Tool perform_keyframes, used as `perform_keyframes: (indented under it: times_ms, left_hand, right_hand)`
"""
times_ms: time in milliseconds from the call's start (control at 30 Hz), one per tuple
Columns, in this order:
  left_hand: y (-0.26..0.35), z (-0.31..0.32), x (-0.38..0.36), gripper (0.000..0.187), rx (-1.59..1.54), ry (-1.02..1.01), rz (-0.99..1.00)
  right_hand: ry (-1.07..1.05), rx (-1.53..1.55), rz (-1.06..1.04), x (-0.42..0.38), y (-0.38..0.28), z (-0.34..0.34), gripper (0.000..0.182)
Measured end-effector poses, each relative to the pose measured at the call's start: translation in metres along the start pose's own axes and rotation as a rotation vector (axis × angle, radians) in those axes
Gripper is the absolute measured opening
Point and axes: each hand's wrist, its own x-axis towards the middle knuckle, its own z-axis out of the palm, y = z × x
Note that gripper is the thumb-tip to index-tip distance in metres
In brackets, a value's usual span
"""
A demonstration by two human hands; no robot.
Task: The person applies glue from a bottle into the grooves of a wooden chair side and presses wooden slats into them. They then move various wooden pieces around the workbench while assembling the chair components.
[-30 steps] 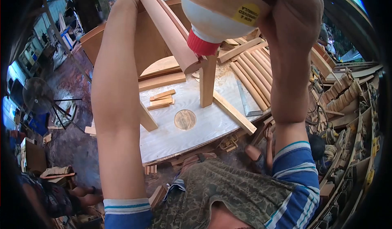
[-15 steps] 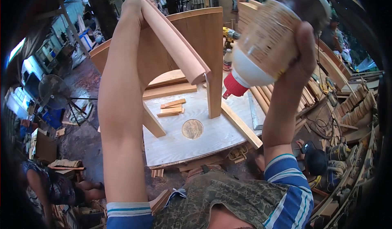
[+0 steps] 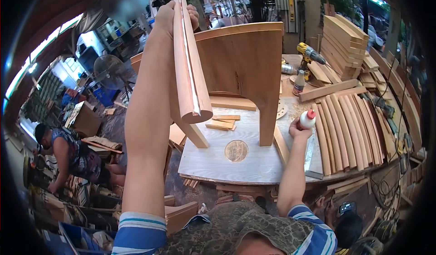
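My left hand (image 3: 166,17) is raised, its fingers wrapped round the far end of a rounded wooden rail (image 3: 200,91). A groove runs along the rail's length, with a line of white glue in it. Low over the table on the right, my right hand (image 3: 297,128) grips a white glue bottle (image 3: 307,121) with its red nozzle pointing up. Behind the rail stands a curved wooden panel (image 3: 236,59) with leg-like ends, resting on the pale tabletop (image 3: 213,164). Small wood strips (image 3: 222,122) lie under it.
Several curved wooden slats (image 3: 347,127) lie in a row at right. Behind them are a yellow drill (image 3: 309,55), a small bottle (image 3: 299,83) and stacked boards (image 3: 343,46). At left, a person (image 3: 68,152) bends over near a standing fan (image 3: 110,71). Another person's dark head (image 3: 349,227) shows at lower right.
The glue bottle went from tilted nozzle-down near the rail to upright, lower and farther away by the table. The rail has turned so its glue-lined groove faces me.
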Motion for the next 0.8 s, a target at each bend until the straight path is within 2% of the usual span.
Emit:
perform_keyframes:
  times_ms: [67,200,267,333,433,533,600,633,700,767,800]
  left_hand:
    - [0.002,0.002,0.000,0.045,-0.015,0.026,-0.025]
    - [0.002,0.000,-0.003,0.044,-0.018,0.030,-0.025]
    - [-0.002,0.004,-0.008,0.043,-0.018,0.030,0.018]
    - [-0.003,0.001,-0.008,0.042,-0.020,0.028,0.050]
    - [0.004,-0.009,0.001,0.041,0.015,-0.125,-0.028]
    - [0.002,-0.004,-0.002,0.040,0.070,-0.079,0.011]
    - [0.000,0.002,-0.005,0.038,0.075,-0.090,0.011]
    - [-0.001,0.002,-0.004,0.036,0.081,-0.082,0.015]
    - [0.000,-0.003,0.002,0.037,0.084,-0.095,0.037]
    - [-0.002,-0.001,0.004,0.037,0.095,-0.076,0.066]
    - [-0.002,-0.001,0.006,0.037,0.107,-0.103,0.032]
  right_hand:
    - [-0.037,0.066,0.020,0.020,0.006,-0.023,0.049]
    - [0.037,0.107,-0.029,0.015,0.011,-0.011,0.055]
    - [-0.096,0.156,-0.074,0.025,0.010,-0.012,0.063]
    - [-0.121,0.166,-0.084,0.030,0.013,-0.014,0.067]
    - [-0.118,0.168,-0.108,0.027,0.008,-0.015,0.075]
    - [-0.087,0.166,-0.111,-0.001,0.011,-0.007,0.081]
    - [-0.008,0.101,0.061,-0.047,0.020,0.008,0.084]
    - [-0.087,-0.016,0.048,-0.089,0.037,0.020,0.094]
    - [-0.310,-0.439,-0.097,-0.140,0.068,0.019,0.093]
    - [-0.704,-0.988,-0.530,-0.154,0.090,0.029,0.088]
    - [-0.699,-0.994,-0.533,-0.159,0.098,0.043,0.088]
